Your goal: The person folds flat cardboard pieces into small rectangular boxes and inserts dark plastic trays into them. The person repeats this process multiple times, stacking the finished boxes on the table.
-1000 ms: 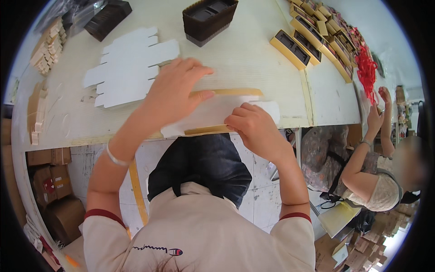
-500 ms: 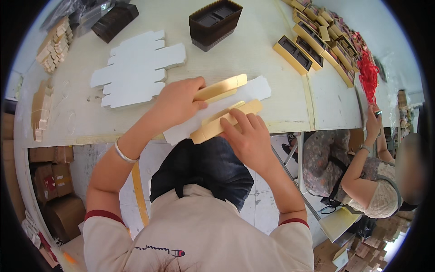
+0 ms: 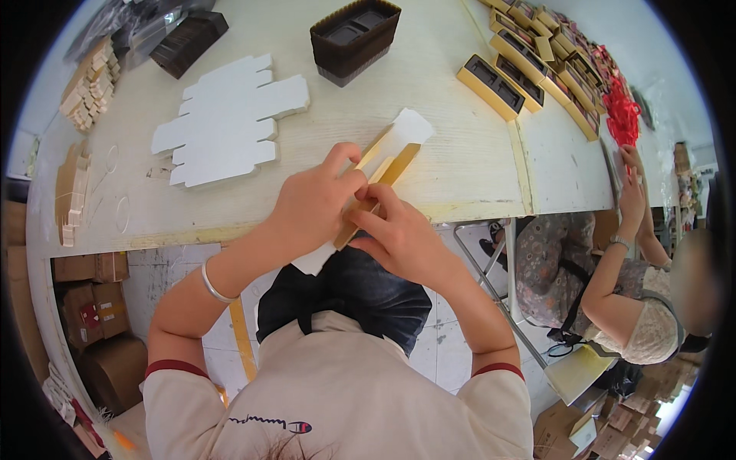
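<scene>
A partly folded carton [image 3: 400,164], white on one face and gold on the other, is held at the table's front edge. It lies aslant, with a white end [image 3: 414,127] pointing away from me and another sticking out near my lap. My left hand [image 3: 318,201] grips its left side, thumb and fingers closed on the card. From the right, my right hand [image 3: 402,234] pinches the gold wall, its fingertips meeting those of the left. The hands cover the carton's middle. Left of them lies a stack of flat white carton blanks [image 3: 222,123] with notched edges.
Nested dark brown plastic trays [image 3: 354,47] stand at the back. Gold boxes with dark inserts [image 3: 491,86] pile up at far right, beside red ribbons [image 3: 619,111]. Folded card stacks [image 3: 73,192] sit at left. A co-worker [image 3: 613,299] sits to the right.
The two gold side walls, held apart before, have come together and the carton has turned steeper. My hands have drawn close to each other. The co-worker's hands have moved up toward the ribbons.
</scene>
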Motion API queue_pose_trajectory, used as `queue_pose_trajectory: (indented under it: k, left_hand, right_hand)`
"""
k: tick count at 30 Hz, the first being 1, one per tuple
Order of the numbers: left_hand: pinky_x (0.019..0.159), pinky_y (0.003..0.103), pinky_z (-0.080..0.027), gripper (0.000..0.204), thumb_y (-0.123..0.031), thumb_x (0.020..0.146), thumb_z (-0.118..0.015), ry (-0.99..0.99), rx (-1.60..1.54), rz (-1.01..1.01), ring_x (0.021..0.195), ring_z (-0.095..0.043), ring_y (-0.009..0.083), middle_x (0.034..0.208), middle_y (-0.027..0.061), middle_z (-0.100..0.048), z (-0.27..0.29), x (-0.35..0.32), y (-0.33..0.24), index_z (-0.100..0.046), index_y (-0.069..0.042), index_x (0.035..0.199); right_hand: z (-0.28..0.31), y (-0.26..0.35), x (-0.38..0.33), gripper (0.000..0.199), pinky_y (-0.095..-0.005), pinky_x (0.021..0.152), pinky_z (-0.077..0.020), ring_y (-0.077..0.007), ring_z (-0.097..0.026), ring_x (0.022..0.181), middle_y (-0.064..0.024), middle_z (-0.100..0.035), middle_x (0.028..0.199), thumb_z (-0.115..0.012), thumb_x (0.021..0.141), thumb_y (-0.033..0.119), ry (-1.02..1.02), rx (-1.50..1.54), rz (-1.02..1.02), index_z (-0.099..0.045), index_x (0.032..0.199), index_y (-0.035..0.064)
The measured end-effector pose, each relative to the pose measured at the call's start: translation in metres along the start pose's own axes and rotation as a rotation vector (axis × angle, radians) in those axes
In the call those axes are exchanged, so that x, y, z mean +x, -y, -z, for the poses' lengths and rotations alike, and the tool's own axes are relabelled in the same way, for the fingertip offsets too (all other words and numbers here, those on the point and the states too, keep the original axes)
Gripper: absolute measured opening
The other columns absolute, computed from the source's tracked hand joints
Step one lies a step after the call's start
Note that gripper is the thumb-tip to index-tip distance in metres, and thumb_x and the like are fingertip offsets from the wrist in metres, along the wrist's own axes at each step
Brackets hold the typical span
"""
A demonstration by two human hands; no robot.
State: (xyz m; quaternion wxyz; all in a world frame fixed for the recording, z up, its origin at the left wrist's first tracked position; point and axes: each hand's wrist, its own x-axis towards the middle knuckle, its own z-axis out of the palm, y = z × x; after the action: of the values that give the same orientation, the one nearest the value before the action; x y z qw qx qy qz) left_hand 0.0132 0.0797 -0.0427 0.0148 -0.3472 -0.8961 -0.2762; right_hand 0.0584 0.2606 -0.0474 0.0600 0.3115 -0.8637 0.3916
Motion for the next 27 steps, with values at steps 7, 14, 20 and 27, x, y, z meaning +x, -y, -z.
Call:
queue_pose_trajectory:
  k: [7, 14, 20, 27]
  left_hand:
    - [0.067, 0.036, -0.050, 0.027, -0.003, 0.073, -0.069, 0.000, -0.035, -0.123, 0.080, -0.060, 0.0259, 0.119, 0.0078, -0.049, 0.000, -0.012, -0.008, -0.059, -0.008, 0.097]
    - [0.076, 0.037, -0.048, 0.038, -0.008, 0.072, -0.076, 0.246, -0.291, -0.171, 0.089, -0.057, 0.0288, 0.100, 0.0088, -0.059, 0.023, -0.015, 0.007, -0.059, -0.007, 0.106]
    - [0.063, 0.037, -0.046, 0.033, -0.013, 0.073, -0.076, 0.179, -0.281, -0.056, 0.072, -0.059, 0.0274, 0.076, 0.0084, -0.061, 0.004, 0.003, 0.000, -0.057, -0.006, 0.099]
    - [0.056, 0.033, -0.044, 0.023, -0.005, 0.074, -0.075, 0.099, -0.391, 0.047, 0.059, -0.055, 0.0239, 0.069, 0.0081, -0.057, 0.000, 0.001, -0.012, -0.060, -0.004, 0.092]
  right_hand:
    - [0.000, -0.015, -0.010, 0.019, -0.0379, 0.071, -0.0465, -0.0306, -0.054, 0.084, -0.0122, -0.050, 0.092, -0.072, 0.069, 0.003, -0.046, 0.130, -0.068, -0.056, 0.078, 0.0020]
    - [0.014, -0.022, -0.005, 0.013, -0.0358, 0.071, -0.0452, -0.0290, -0.051, 0.083, -0.0115, -0.050, 0.088, -0.067, 0.069, -0.002, 0.027, 0.293, -0.114, -0.054, 0.073, -0.0001]
    - [0.018, -0.018, 0.002, 0.017, -0.0353, 0.071, -0.0459, -0.0288, -0.052, 0.083, -0.0115, -0.050, 0.090, -0.069, 0.072, -0.001, 0.072, 0.128, -0.091, -0.053, 0.075, 0.0003]
    - [0.017, -0.010, -0.001, 0.023, -0.0395, 0.080, -0.0457, -0.0338, -0.052, 0.095, -0.0149, -0.051, 0.104, -0.069, 0.071, -0.002, 0.097, 0.165, -0.160, -0.052, 0.086, -0.0002]
